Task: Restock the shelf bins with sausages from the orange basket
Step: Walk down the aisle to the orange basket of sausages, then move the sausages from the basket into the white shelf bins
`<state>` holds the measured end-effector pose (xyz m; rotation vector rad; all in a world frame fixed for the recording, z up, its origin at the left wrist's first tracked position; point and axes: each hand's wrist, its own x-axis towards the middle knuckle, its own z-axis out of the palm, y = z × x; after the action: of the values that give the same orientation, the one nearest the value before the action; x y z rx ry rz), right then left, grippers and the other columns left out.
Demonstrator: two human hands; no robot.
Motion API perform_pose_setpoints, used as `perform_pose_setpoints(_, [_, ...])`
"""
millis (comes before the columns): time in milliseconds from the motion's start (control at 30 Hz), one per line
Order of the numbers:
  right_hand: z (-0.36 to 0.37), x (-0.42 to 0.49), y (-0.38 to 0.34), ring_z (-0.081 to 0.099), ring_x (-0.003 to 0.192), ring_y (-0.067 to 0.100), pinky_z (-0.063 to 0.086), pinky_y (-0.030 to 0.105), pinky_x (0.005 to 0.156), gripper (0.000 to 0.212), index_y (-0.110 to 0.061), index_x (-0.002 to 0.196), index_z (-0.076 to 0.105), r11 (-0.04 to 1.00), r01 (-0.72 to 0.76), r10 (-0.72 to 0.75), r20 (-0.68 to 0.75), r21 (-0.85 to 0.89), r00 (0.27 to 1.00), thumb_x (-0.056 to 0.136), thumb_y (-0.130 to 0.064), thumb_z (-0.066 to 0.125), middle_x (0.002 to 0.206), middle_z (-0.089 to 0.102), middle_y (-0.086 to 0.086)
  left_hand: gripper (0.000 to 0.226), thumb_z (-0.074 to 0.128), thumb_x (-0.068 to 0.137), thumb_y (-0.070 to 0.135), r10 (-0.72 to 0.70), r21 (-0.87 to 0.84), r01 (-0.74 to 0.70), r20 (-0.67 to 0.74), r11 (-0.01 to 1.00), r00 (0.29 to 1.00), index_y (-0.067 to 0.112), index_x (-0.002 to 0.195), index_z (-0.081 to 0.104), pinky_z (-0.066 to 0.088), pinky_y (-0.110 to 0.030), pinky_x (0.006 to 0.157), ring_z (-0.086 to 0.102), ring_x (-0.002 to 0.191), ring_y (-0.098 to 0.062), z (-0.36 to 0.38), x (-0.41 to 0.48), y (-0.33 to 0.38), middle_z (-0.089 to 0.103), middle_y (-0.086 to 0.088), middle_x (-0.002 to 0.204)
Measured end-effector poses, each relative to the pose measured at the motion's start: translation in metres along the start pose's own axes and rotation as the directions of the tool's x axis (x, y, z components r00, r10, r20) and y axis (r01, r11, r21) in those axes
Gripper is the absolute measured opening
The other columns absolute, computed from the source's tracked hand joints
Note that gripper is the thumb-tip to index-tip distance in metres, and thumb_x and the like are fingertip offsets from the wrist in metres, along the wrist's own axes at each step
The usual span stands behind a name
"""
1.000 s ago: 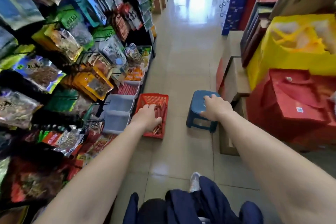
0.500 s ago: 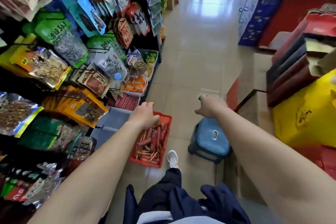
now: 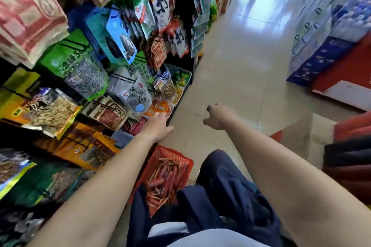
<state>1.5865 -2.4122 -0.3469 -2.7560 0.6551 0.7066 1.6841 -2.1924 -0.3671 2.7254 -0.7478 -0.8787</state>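
Shifted left hand (image 3: pixel 158 127) from orange basket (image 3: pixel 176 154) up over shelf bins (image 3: pixel 122 138), fingers (image 3: pixel 159 116) straight, nothing gripped; right hand (image 3: pixel 217 116) loose, empty. Sausages (image 3: pixel 166 174) piled in basket by knees. Next up: grab handful.

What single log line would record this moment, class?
left hand open, stretched over shelf bins | right hand loosely curled, empty | orange basket on floor, holds sausages
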Motion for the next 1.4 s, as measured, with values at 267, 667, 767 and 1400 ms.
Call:
perform_pose_setpoints(267, [-0.045, 0.147, -0.072, 0.057, 0.116, 0.033, 0.049, 0.039, 0.081, 0.052, -0.022, 0.129, 0.055, 0.912, 0.351, -0.325, 0.146, -0.213, 0.934, 0.086, -0.05, 0.056, 0.128, 0.059, 0.008, 0.062, 0.059, 0.092, 0.041, -0.373, -0.268, 0.35, -0.038, 0.897, 0.927, 0.012, 0.144, 0.042, 0.043, -0.045, 0.104, 0.047, 0.127, -0.033, -0.011, 0.054, -0.054, 0.044, -0.013, 0.142])
perform_pose_setpoints(667, [0.018, 0.188, -0.168, 0.061, 0.113, 0.033, 0.052, 0.039, 0.09, 0.061, -0.021, 0.122, 0.061, 0.564, 0.789, -0.593, 0.544, -0.246, 0.594, 0.073, -0.056, 0.055, 0.125, 0.064, 0.011, 0.063, 0.056, 0.096, 0.043, -0.789, -0.509, 0.729, 0.145, 0.458, 0.597, 0.013, 0.149, 0.04, 0.041, -0.039, 0.104, 0.045, 0.134, -0.033, 0.064, -0.01, -0.045, 0.041, -0.014, 0.15])
perform_pose_setpoints(767, [0.058, 0.165, -0.18, 0.06, 0.115, 0.033, 0.052, 0.04, 0.09, 0.058, -0.019, 0.128, 0.057, 0.536, 0.816, -0.601, 0.579, -0.219, 0.55, 0.081, -0.052, 0.061, 0.128, 0.061, 0.01, 0.058, 0.06, 0.092, 0.043, -0.827, -0.527, 0.76, 0.175, 0.381, 0.535, 0.012, 0.139, 0.049, 0.047, -0.04, 0.099, 0.054, 0.124, -0.034, 0.105, -0.041, -0.055, 0.049, -0.016, 0.141])
perform_pose_setpoints(1400, [0.601, 0.31, -0.136, 0.055, 0.125, 0.037, 0.05, 0.047, 0.097, 0.068, -0.019, 0.147, 0.036, 0.467, 0.83, -0.567, 0.617, -0.305, 0.546, 0.085, -0.04, 0.056, 0.152, 0.041, 0.017, 0.058, 0.059, 0.09, 0.05, -0.776, -0.488, 0.742, 0.187, 0.459, 0.602, 0.012, 0.133, 0.049, 0.042, -0.046, 0.105, 0.046, 0.128, -0.04, 0.601, 0.112, -0.263, 0.045, -0.018, 0.142])
